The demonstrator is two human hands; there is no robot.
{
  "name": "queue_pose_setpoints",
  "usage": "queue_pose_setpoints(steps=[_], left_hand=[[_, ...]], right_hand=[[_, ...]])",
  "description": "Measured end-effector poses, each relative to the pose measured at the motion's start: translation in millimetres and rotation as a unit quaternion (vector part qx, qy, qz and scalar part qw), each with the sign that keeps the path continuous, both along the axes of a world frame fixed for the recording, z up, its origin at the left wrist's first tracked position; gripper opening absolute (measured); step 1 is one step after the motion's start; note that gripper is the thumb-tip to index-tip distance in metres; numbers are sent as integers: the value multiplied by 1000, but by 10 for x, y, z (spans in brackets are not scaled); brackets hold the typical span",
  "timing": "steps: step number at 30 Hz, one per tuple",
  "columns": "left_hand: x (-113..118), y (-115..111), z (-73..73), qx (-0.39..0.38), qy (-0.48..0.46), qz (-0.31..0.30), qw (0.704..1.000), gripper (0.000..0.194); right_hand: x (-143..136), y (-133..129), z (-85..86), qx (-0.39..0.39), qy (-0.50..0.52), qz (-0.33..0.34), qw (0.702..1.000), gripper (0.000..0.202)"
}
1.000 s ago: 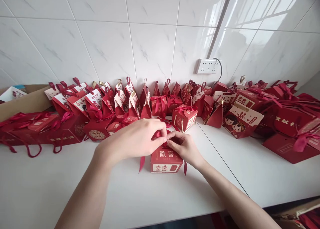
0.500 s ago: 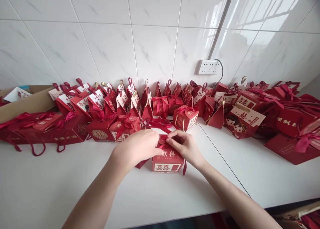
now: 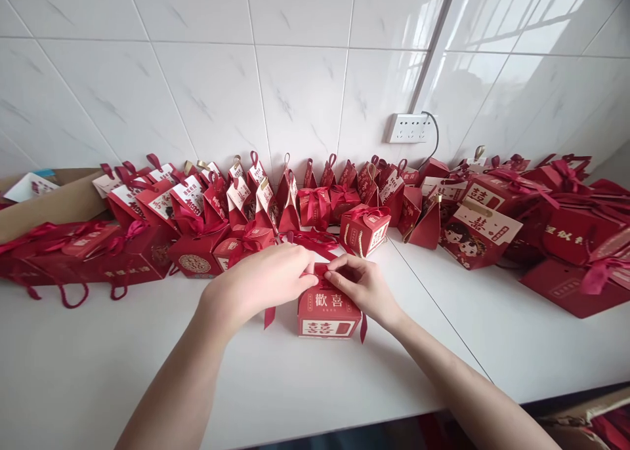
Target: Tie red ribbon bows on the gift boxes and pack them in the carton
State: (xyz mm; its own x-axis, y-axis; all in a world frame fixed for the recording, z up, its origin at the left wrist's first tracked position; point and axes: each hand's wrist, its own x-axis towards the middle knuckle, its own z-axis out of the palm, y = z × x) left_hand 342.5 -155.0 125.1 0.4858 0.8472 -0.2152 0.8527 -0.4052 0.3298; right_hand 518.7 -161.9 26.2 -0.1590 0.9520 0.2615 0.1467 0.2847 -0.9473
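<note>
A red gift box (image 3: pixel 329 312) with gold and white Chinese characters stands on the white table (image 3: pixel 275 384) in front of me. My left hand (image 3: pixel 275 273) is at the box's top left, its thumb and fingers pinched together on a dark red ribbon (image 3: pixel 269 317) whose loose end hangs below the palm. My right hand (image 3: pixel 361 286) pinches the ribbon at the top of the box with thumb and forefinger. Another ribbon tail drops along the box's right side. The fingers hide most of the ribbon crossing on the lid.
Behind the hands sits a small red box with gold cord (image 3: pixel 367 230). Rows of red gift boxes (image 3: pixel 189 204) line the tiled wall, with larger ones (image 3: pixel 575 286) stacked at right. A cardboard carton (image 3: pixel 54 204) stands far left; a power socket (image 3: pixel 408 128) is on the wall.
My left hand has shifted slightly left, and a ribbon end now hangs beneath it. My right hand has stayed nearly in place at the top of the box.
</note>
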Motion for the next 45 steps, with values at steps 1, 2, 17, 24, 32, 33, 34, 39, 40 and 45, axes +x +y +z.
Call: queue_pose_setpoints(steps=[1, 2, 17, 24, 32, 33, 34, 39, 40, 45], left_hand=[[10, -13, 4, 15, -16, -10, 1000, 25], [24, -24, 5, 30, -35, -21, 999, 23], [182, 171, -107, 121, -140, -99, 978, 18], [149, 324, -205, 89, -182, -57, 978, 14], [-23, 224, -678, 104, -307, 1, 946, 13], [-31, 197, -726, 101, -315, 4, 944, 13], [-35, 173, -760, 101, -320, 5, 942, 13], [-2, 91, -786, 94, -341, -17, 935, 16], [9, 82, -781, 91, -348, -23, 933, 16], [65, 63, -808, 71, -385, -22, 920, 21]], right_hand=[[1, 1, -2, 2, 1, 3, 1000, 18], [4, 1, -5, 5, 3, 7, 1000, 18], [31, 25, -41, 8, 21, 14, 1000, 22], [27, 43, -45, -10, 62, 34, 997, 25], [-7, 58, -52, -6, 65, 16, 998, 21], [-14, 53, -48, -5, 63, 15, 998, 20], [-20, 50, -44, -4, 62, 13, 998, 20], [-29, 43, -55, -2, 64, -2, 998, 19], [-27, 41, -60, 0, 61, -5, 998, 18], [-7, 27, -60, 12, 37, -21, 999, 17]])
